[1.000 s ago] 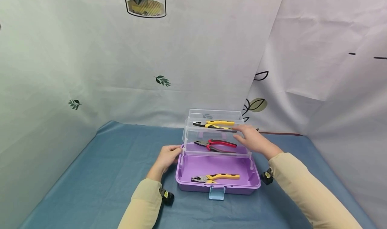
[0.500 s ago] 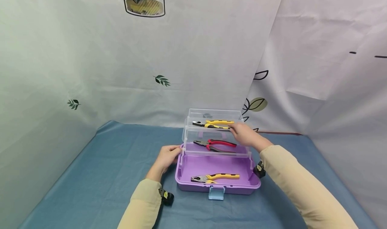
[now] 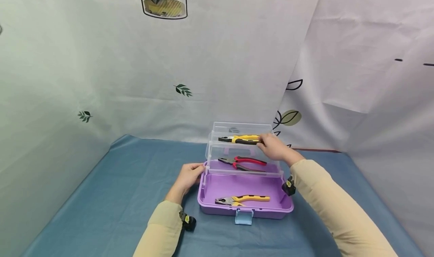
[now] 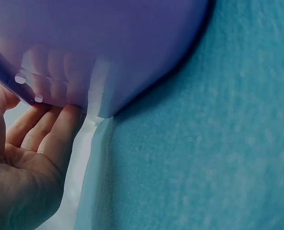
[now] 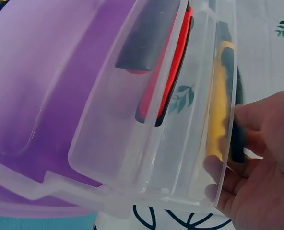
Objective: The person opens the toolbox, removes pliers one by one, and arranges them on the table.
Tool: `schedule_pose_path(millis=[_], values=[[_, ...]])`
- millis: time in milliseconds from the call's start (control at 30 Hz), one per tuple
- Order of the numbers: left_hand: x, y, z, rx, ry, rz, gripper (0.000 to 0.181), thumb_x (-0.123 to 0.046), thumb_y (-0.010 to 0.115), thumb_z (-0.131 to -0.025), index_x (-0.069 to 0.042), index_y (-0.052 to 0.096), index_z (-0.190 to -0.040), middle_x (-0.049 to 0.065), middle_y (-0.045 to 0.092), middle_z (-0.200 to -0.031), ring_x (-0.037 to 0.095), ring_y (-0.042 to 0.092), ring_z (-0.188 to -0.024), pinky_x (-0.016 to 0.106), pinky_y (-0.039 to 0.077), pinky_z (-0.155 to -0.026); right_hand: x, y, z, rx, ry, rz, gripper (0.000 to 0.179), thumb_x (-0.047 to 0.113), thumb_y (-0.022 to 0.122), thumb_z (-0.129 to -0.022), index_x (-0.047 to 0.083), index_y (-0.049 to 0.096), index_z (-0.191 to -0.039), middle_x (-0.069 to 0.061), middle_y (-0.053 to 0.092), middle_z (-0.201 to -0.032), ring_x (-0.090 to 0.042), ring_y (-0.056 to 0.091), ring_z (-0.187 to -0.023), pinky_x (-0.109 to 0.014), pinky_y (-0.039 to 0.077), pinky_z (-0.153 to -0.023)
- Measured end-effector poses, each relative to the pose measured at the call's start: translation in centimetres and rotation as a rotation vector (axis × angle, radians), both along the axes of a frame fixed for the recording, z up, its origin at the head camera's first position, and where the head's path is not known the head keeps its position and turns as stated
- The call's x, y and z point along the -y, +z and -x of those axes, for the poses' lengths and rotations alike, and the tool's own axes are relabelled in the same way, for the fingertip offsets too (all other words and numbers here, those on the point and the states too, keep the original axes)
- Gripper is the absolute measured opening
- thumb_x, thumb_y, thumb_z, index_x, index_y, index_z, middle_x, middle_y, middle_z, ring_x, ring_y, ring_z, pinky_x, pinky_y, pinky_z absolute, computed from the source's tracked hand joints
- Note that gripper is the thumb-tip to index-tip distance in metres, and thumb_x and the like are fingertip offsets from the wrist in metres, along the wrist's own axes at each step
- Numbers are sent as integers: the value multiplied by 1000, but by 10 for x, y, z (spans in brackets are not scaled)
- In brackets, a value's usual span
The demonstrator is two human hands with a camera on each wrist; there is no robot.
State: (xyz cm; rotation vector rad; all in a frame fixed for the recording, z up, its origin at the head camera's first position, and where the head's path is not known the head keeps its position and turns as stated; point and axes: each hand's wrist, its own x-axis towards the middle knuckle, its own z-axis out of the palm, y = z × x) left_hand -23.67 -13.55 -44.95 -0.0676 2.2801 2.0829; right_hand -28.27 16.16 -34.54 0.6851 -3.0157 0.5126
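A purple toolbox (image 3: 223,183) stands open, its clear trays raised in steps behind the base. My left hand (image 3: 187,177) holds the box's left rim; in the left wrist view, its fingers (image 4: 60,132) touch the purple side wall. At the upper tray, my right hand (image 3: 274,148) grips the handles of yellow-and-black pliers (image 3: 239,139). The right wrist view has these handles (image 5: 218,105) upright behind clear plastic, fingers around their end. Red-and-black pliers (image 3: 249,160) lie in the lower tray. Another yellow-and-black pair of pliers (image 3: 249,198) lies in the purple base.
A light blue latch (image 3: 243,217) hangs at the box's front. The box sits on a blue cloth (image 3: 135,196) covering the table. Pale printed fabric (image 3: 135,68) walls the back and sides, close behind the clear lid.
My right hand has moved left and taken hold of the upper pliers' handles, which are now closer together. The left hand has stayed at the rim.
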Motion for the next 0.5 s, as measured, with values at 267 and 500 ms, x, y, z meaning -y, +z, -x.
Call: schedule_pose_path(millis=[267,500], values=[[1,-7,2,-6,13,1,31,-9,55,-90,6,64,-117,23,66,-112,12,66,-81,34,60,-73,1,0,-3,55,-32,69,29,22,41,-101,-1,53,-114,-24,47,-123,-35,44,-113,-52,42,-93],[1,-9,4,-17,3,7,31,-6,53,-91,10,62,-116,25,66,-110,14,66,-79,36,60,-72,-1,-2,-3,31,-39,72,33,24,42,-101,-3,53,-117,-25,48,-125,-37,47,-115,-52,43,-94]])
